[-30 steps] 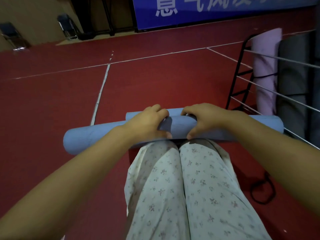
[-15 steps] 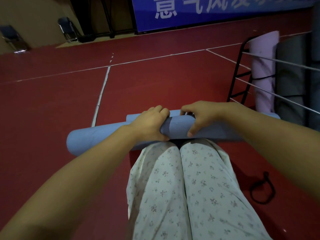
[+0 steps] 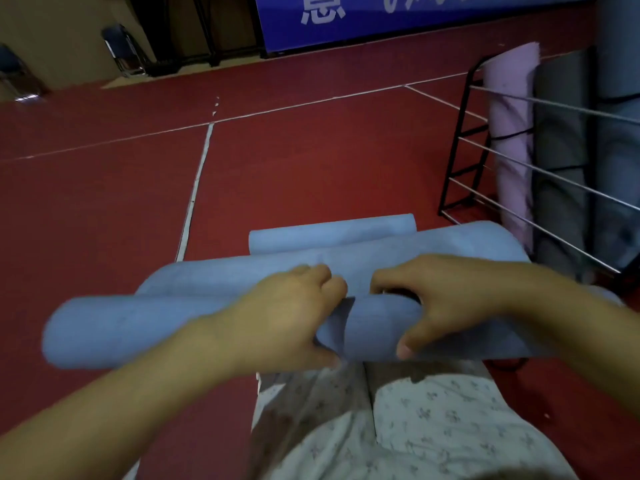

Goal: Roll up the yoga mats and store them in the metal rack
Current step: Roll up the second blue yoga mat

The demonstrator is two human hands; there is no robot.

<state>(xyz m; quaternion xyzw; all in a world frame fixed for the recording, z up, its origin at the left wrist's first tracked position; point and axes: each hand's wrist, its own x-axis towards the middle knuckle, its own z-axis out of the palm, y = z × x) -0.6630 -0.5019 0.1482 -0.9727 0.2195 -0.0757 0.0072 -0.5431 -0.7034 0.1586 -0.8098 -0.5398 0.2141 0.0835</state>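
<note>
A rolled blue yoga mat (image 3: 138, 327) lies crosswise in front of my knees, lifted off the red floor. My left hand (image 3: 287, 317) grips the roll near its middle, and my right hand (image 3: 446, 303) grips it just to the right, thumb under, fingers over the top. A loose flap of the mat (image 3: 329, 233) stretches away behind the roll. The metal rack (image 3: 464, 161) stands at the right, with a rolled pink mat (image 3: 512, 140) and grey mats (image 3: 561, 161) upright in it.
My legs in floral trousers (image 3: 433, 427) are under the roll. White court lines (image 3: 194, 192) cross the red floor. A blue banner (image 3: 381, 19) hangs on the far wall, with folding chairs (image 3: 121, 50) at the far left. A black cord (image 3: 509, 365) lies near my right knee.
Both hands have lifted the blue roll up and toward the camera. The mat's loose end now shows more behind the roll. The view has shifted slightly.
</note>
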